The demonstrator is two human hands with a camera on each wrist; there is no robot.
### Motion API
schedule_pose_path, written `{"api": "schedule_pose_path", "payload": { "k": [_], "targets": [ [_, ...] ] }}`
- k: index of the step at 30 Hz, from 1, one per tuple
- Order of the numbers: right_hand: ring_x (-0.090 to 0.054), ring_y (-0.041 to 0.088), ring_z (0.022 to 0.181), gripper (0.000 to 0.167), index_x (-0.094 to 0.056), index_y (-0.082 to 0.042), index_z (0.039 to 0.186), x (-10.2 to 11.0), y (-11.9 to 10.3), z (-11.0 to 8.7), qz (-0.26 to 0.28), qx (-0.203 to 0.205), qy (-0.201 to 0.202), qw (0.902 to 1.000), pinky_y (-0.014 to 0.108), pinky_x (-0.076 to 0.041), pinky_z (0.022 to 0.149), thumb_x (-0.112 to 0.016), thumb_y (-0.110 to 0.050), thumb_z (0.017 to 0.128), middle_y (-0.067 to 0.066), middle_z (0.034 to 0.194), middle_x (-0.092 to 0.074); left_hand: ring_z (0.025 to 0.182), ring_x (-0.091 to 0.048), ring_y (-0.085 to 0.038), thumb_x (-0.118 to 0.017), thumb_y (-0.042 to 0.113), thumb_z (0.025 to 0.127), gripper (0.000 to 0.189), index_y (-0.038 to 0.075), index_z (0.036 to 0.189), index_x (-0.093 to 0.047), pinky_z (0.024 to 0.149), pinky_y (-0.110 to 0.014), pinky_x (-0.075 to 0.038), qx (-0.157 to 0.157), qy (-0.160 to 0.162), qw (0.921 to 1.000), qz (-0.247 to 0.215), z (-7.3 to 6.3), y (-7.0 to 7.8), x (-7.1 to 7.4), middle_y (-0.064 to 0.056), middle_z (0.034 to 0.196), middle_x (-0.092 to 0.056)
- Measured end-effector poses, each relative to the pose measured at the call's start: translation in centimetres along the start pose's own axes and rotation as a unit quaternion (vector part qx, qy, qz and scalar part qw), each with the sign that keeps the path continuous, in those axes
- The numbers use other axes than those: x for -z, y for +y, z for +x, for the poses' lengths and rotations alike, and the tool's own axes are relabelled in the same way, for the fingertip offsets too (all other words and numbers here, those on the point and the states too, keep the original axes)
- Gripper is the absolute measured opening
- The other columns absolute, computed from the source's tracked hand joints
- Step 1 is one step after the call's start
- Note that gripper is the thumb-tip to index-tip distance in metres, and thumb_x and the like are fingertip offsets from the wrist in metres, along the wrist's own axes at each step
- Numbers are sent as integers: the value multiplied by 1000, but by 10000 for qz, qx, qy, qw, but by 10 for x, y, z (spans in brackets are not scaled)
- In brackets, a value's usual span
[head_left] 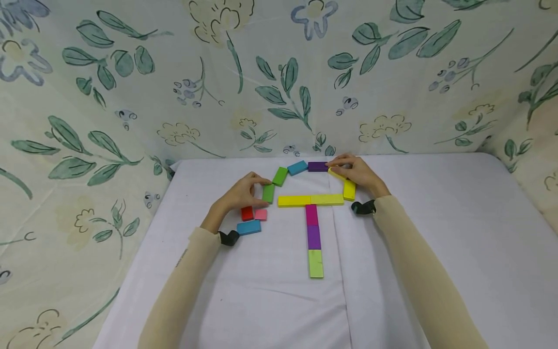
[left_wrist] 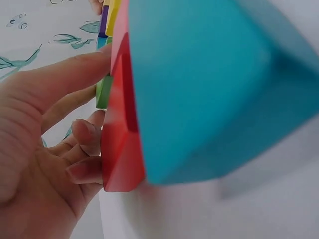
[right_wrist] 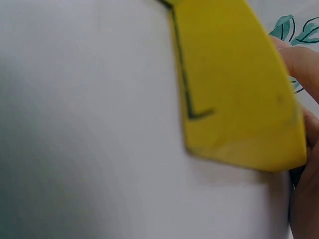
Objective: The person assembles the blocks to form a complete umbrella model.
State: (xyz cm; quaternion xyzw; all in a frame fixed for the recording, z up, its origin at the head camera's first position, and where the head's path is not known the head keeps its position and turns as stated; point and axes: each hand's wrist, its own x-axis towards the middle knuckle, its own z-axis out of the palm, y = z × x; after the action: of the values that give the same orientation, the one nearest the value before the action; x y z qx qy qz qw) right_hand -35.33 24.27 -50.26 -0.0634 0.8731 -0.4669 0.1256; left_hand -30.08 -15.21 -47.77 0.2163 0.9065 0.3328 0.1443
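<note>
In the head view my left hand (head_left: 240, 195) pinches a green block (head_left: 268, 194) between thumb and index finger, one at each end. The other fingers curl loosely beside a red block (left_wrist: 122, 159) in the left wrist view. My right hand (head_left: 355, 172) grips a yellow block (head_left: 336, 173) by its upper end, next to a dark purple block (head_left: 317, 166); its fingers partly cover it. Another yellow block (head_left: 349, 190) lies just below that hand. A second green block (head_left: 280, 176) and a blue block (head_left: 298, 167) continue the arc between the hands.
Inside the arc, two long yellow blocks (head_left: 294, 201) form a bar. Below it runs a column of magenta (head_left: 311, 214), purple (head_left: 314, 237) and lime (head_left: 316, 263) blocks. A pink block (head_left: 260, 214) and a blue block (head_left: 249, 227) lie near the left wrist. White cloth (head_left: 270, 300) covers the table.
</note>
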Motion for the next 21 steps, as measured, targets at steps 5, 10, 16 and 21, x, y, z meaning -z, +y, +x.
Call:
{"api": "schedule_pose_path", "payload": {
  "k": [5,10,16,21],
  "targets": [
    [-35,37,143,39,-72,-18,132,0,0,1,-85,60,-42,9999,63,-21,124,-65,-41,102,11,150,-47,82,-49,-21,-89,27,83,62,17,139,-66,69,-29,-40,-125,-53,9999,-93,-2,-1,2,-10,134,-55],
    [-36,37,142,38,-72,-18,132,0,-2,0,-61,68,-66,9999,63,-22,124,-65,-40,102,11,149,-48,83,-49,-21,-90,31,82,60,16,136,-69,69,-28,-39,-213,136,9997,-50,-2,-2,-2,-7,129,-58],
    [-37,36,142,38,-73,-18,132,2,-4,-1,31,42,-60,10000,62,-22,124,-65,-40,102,11,149,-48,85,-49,-22,-91,34,80,60,16,133,-70,70,-30,-41,-289,429,9986,66,-1,1,-8,-6,120,-59],
    [-36,37,143,39,-72,-17,132,2,-3,-1,10,52,-62,10000,63,-21,124,-65,-40,102,11,150,-47,86,-49,-21,-91,35,80,60,19,134,-70,70,-29,-41,-278,583,9976,256,2,1,-12,-4,119,-60]
  ]
}}
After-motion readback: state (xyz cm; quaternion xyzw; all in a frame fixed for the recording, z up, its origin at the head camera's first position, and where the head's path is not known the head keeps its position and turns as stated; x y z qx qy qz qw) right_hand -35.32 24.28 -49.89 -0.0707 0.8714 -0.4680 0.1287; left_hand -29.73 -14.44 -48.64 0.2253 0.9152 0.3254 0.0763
